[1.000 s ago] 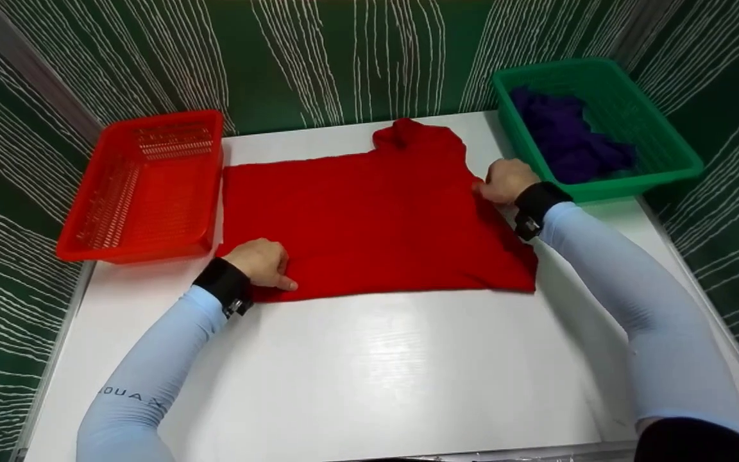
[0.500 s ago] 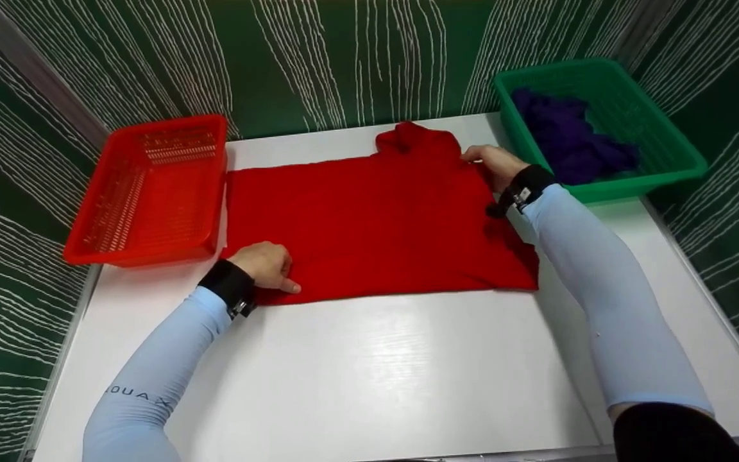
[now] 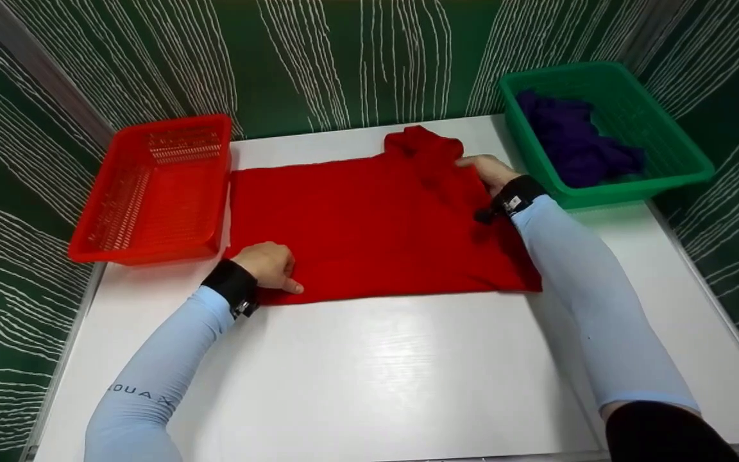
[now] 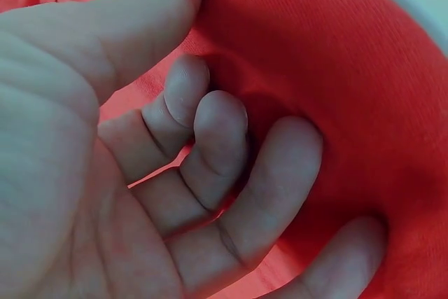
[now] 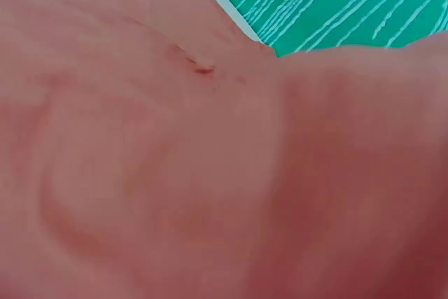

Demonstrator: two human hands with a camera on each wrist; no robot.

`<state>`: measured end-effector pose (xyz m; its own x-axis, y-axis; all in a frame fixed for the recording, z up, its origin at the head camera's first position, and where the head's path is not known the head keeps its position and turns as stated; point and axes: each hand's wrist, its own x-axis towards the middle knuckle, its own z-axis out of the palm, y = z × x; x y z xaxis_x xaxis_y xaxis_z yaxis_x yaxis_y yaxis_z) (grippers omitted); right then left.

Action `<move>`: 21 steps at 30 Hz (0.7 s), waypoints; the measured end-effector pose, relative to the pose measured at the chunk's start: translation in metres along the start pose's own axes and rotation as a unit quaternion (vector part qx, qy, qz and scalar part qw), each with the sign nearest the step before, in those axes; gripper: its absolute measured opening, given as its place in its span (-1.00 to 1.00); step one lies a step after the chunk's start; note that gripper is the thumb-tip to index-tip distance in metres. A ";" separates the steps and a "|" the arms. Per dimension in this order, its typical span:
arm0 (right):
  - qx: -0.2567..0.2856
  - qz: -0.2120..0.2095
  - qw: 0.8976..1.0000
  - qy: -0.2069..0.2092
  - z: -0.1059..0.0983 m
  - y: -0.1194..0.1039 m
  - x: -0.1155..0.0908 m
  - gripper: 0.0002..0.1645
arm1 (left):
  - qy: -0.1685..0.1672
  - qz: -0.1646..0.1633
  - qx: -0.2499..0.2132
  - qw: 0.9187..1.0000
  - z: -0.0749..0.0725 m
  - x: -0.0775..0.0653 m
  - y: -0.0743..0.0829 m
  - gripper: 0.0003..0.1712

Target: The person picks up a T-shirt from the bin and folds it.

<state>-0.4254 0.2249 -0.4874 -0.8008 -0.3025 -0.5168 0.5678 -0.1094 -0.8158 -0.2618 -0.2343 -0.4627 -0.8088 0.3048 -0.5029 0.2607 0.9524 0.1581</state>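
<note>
A red T-shirt point(image 3: 344, 224) lies sideways across the white table, with a bunched sleeve point(image 3: 424, 144) at its far right. My left hand point(image 3: 267, 264) rests on the near left corner of the shirt. In the left wrist view its fingers point(image 4: 280, 173) are loosely bent against the fabric, and the thumb is apart from them. At the shirt's right edge, near the sleeve, my right hand point(image 3: 488, 172) pinches the cloth; some fingertips are hidden. Blurred red fabric point(image 5: 140, 159) fills most of the right wrist view.
A red plastic basket point(image 3: 215, 192) stands left of the shirt. At the back right is a green basket point(image 3: 639, 186) holding a crumpled purple cloth point(image 3: 575, 144). Green walls with white lines point(image 3: 337, 64) enclose the white table point(image 3: 369, 378).
My right hand has moved along the shirt's right edge toward the sleeve and taken hold there; the fabric beside it now wrinkles and lifts. The left hand stays in place on the shirt.
</note>
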 end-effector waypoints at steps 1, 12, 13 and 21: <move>-0.003 0.002 1.000 -0.012 0.001 0.000 0.000 -0.49 | 0.001 0.000 0.001 1.000 0.000 0.000 0.000 -0.51; 0.014 -0.001 0.994 -0.104 0.008 0.009 0.011 -0.21 | 0.003 0.009 0.002 1.000 0.001 -0.001 -0.002 -0.51; 0.024 -0.013 0.995 -0.094 0.010 0.009 0.011 -0.24 | 0.003 0.009 0.002 1.000 0.001 -0.001 -0.002 -0.51; -0.332 -0.196 0.908 0.166 0.006 -0.011 -0.006 -0.44 | 0.004 0.012 0.003 1.000 0.002 0.002 0.000 -0.51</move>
<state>-0.4258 0.2218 -0.4741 -0.9924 -0.0495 -0.1127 0.0752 0.4805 -0.8738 -0.2623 -0.2332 -0.4658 -0.8065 0.3279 -0.4920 0.2835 0.9447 0.1649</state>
